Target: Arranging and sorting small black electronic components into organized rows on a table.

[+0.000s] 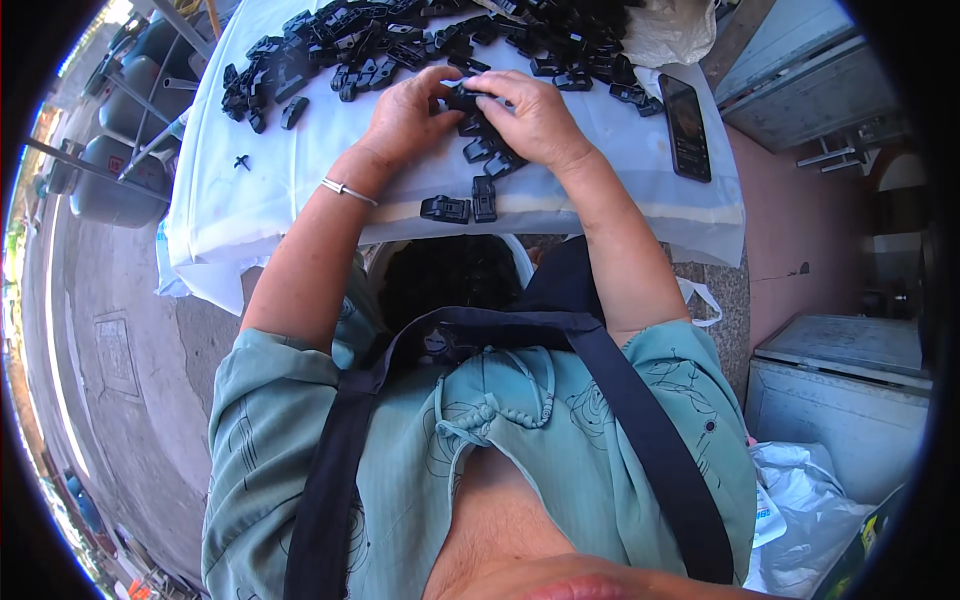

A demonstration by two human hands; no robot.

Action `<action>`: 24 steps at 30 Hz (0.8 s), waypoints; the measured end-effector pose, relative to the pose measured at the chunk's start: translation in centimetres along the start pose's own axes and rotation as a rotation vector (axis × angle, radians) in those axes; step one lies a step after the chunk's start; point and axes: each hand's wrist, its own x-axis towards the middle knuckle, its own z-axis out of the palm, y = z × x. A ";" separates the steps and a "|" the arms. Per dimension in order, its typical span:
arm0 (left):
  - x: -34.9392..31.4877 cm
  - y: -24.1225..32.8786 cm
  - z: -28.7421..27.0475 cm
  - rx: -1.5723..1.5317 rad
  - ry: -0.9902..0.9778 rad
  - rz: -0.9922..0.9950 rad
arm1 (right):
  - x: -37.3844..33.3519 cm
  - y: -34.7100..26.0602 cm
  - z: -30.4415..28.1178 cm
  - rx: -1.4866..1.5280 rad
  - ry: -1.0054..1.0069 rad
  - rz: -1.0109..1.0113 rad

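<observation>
My left hand [408, 115] and my right hand [532, 118] meet over the white-covered table [330, 200]. Between their pinched fingertips is a small black plastic part [462, 90], mostly covered by the fingers. A short row of similar black pieces [478, 150] lies just below the hands, partly behind my right hand. Nearer the table's front edge are two separate black plastic pieces, one lying sideways [445, 208] and one lengthwise [484, 199]. Beyond my hands spreads a large heap of the same black parts [350, 40].
A black phone [685, 128] lies at the table's right side. One tiny dark piece [242, 162] sits at the left. Below the front edge stands a white bucket [523, 262] with dark contents. Grey plastic jugs [115, 180] stand left of the table, and a metal cabinet [840, 400] stands right.
</observation>
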 end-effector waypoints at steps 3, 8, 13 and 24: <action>-0.1 0.2 -0.1 0.043 0.010 0.027 | -0.1 0.0 -0.7 0.142 0.054 0.228; -0.6 0.6 0.1 0.227 0.161 0.219 | -2.6 0.8 -1.8 -0.425 -0.017 0.160; -0.4 0.5 -0.3 0.038 0.029 0.073 | -3.1 -0.2 -0.9 -0.191 0.004 0.151; -1.4 0.6 -0.9 0.061 0.014 0.127 | -4.1 -2.8 -2.4 0.003 0.024 0.058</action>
